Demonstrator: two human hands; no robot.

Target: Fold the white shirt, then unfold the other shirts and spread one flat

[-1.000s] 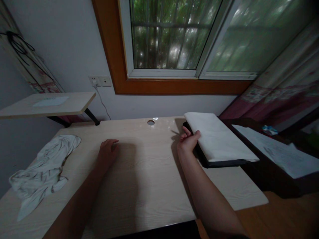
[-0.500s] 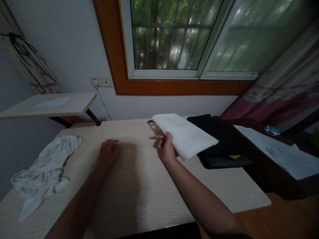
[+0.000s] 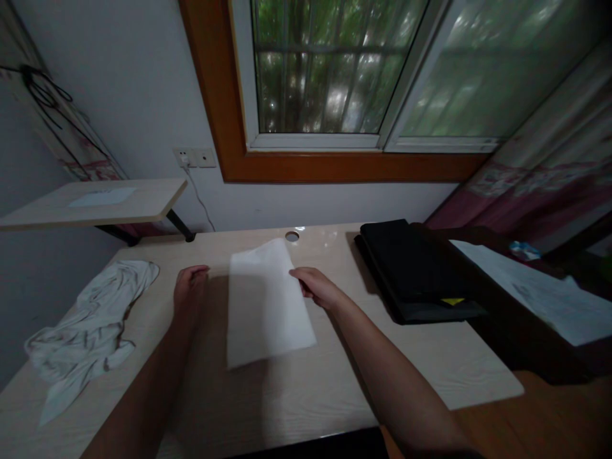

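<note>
A flat white folded sheet [image 3: 268, 306] lies at or just above the pale wood desk, in front of me; I cannot tell whether it is cloth or paper. My right hand [image 3: 316, 287] pinches its right edge between thumb and fingers. To the left of the sheet, my left hand [image 3: 189, 290] rests near the desk surface, fingers loosely bent and nothing in it. A gap separates it from the sheet's left edge. A crumpled white cloth [image 3: 95, 325] lies further left on the desk [image 3: 329, 395].
Black folders or cases [image 3: 411, 268] are stacked at the desk's right. Beside them, papers [image 3: 526, 293] lie on a dark surface. A raised shelf [image 3: 148, 197] stands at the back left. The desk has a round cable hole [image 3: 292, 236] below the window [image 3: 335, 70].
My right hand has carried the white sheet leftward, from beside the black stack to the middle of the desk. My left hand has shifted slightly left, its fingers more curled.
</note>
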